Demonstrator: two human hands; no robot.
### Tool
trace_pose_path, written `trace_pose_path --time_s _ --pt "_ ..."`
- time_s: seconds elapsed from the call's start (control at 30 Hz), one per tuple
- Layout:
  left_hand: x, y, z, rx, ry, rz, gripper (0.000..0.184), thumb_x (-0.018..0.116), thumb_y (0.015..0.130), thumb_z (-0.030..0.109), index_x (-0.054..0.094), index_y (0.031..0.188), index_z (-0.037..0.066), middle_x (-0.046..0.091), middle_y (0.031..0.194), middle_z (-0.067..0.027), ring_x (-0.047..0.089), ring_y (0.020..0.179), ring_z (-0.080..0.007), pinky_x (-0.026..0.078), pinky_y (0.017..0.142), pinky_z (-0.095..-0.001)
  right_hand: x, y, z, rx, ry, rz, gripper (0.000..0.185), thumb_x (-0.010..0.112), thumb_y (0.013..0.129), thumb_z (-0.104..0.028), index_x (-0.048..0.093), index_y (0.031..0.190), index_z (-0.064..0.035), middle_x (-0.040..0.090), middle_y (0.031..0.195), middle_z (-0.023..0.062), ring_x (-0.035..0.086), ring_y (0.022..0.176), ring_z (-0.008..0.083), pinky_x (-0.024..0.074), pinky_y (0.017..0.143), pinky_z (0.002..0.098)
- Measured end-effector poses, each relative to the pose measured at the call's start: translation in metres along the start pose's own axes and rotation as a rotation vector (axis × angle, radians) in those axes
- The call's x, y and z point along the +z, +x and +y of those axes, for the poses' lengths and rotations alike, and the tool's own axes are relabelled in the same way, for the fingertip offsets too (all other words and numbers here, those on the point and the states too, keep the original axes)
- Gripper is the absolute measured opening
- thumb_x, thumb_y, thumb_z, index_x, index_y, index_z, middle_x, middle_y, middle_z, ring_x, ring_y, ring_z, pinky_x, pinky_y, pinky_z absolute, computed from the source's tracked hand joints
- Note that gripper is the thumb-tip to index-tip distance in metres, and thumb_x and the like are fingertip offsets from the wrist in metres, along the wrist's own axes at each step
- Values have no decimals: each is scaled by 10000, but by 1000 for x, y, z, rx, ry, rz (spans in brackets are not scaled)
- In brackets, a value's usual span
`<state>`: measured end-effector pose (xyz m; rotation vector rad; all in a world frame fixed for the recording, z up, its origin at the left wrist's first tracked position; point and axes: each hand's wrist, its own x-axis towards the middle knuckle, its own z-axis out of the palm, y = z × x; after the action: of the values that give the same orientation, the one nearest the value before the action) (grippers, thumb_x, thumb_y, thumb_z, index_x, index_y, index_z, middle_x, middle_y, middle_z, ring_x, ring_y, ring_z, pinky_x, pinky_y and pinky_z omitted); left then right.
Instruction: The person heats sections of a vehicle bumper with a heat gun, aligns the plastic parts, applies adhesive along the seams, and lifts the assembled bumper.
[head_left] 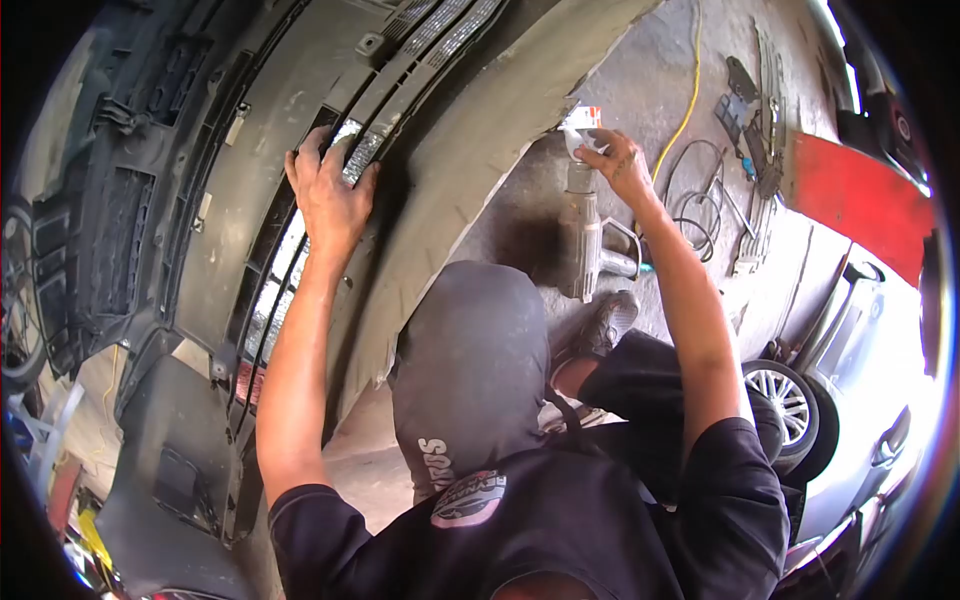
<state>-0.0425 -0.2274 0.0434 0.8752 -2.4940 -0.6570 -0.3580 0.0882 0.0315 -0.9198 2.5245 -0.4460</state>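
Note:
My left hand [330, 195] lies on a long dark bumper [225, 165], its fingers spread and bent over the slats of a grille [395, 95]. Shiny silvery material shows through the slats beside the fingers. My right hand [622, 165] is raised over the floor, with thumb and fingers closed on a small white piece [578, 140]. Just beyond it is a white and red packet [585, 116]. A grey power tool with a nozzle [580, 240] lies below the right hand, its nozzle close to the white piece.
Brownish sheeting [440, 200] runs beside the bumper. On the floor are a yellow cord [692, 100], a black cable [690, 205] and dark parts [740, 95]. A red panel [855, 195] and a car wheel [780, 405] are at the right.

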Motion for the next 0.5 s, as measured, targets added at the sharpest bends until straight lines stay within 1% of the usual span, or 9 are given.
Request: trace_pose_path --time_s 0.07,0.17,0.2,0.23,0.27,0.33,0.37,0.43,0.5 --pt "1 0 -1 11 6 -1 478 865 750 190 707 1179 53 574 1369 -165 543 1293 -362 291 1194 -618 4 8 0 19 6 -23 498 783 832 -366 731 1218 -54 715 1135 209 700 1009 371 540 880 439" --pt "0 0 -2 8 4 -5 479 867 749 198 707 1174 48 566 1370 -172 533 1300 -366 291 1191 -622 4 14 -1 1 155 -141 482 776 847 -350 728 1228 -59 724 1122 215 703 1020 381 540 891 430" --pt "1 -1 -2 13 9 -10 481 866 747 196 708 1179 53 576 1370 -164 531 1298 -373 304 1184 -597 2 13 -1 67 191 -177 472 788 850 -295 706 1238 -39 741 1107 188 715 994 328 542 882 405" --pt "0 0 -2 17 18 -9 484 865 746 194 710 1183 57 586 1370 -155 528 1296 -380 317 1176 -571 3 12 8 55 231 -118 465 799 843 -273 701 1227 -29 745 1077 172 713 974 305 542 870 395" --pt "-2 1 -1 18 4 -12 477 867 737 187 716 1171 62 588 1362 -155 526 1281 -383 331 1158 -573 5 10 20 41 276 -65 460 809 835 -250 697 1215 -18 749 1047 156 711 954 281 542 857 386" --pt "0 -2 -3 8 4 5 478 865 745 204 717 1176 59 576 1366 -158 510 1307 -373 301 1186 -585 -4 7 27 37 326 -2 433 831 817 -200 691 1177 -2 745 999 119 696 915 216 539 820 358" --pt "1 -2 -5 16 11 12 478 863 750 210 717 1179 57 567 1371 -158 505 1317 -368 288 1198 -590 -24 3 18 51 326 18 413 841 808 -172 691 1150 3 737 980 99 683 897 174 537 794 339" --pt "-6 -1 2 -40 -39 -32 466 853 768 215 715 1181 48 547 1384 -155 506 1322 -354 261 1221 -599 -71 -6 -3 104 410 29 404 854 795 -110 692 1153 -15 728 985 92 676 882 146 534 765 299" --pt "-7 -2 3 -48 -53 -34 453 841 783 210 713 1184 43 537 1392 -154 510 1324 -341 238 1232 -606 -116 -15 -43 -16 477 154 401 850 787 -35 682 1148 3 732 1051 105 685 936 139 552 802 286"
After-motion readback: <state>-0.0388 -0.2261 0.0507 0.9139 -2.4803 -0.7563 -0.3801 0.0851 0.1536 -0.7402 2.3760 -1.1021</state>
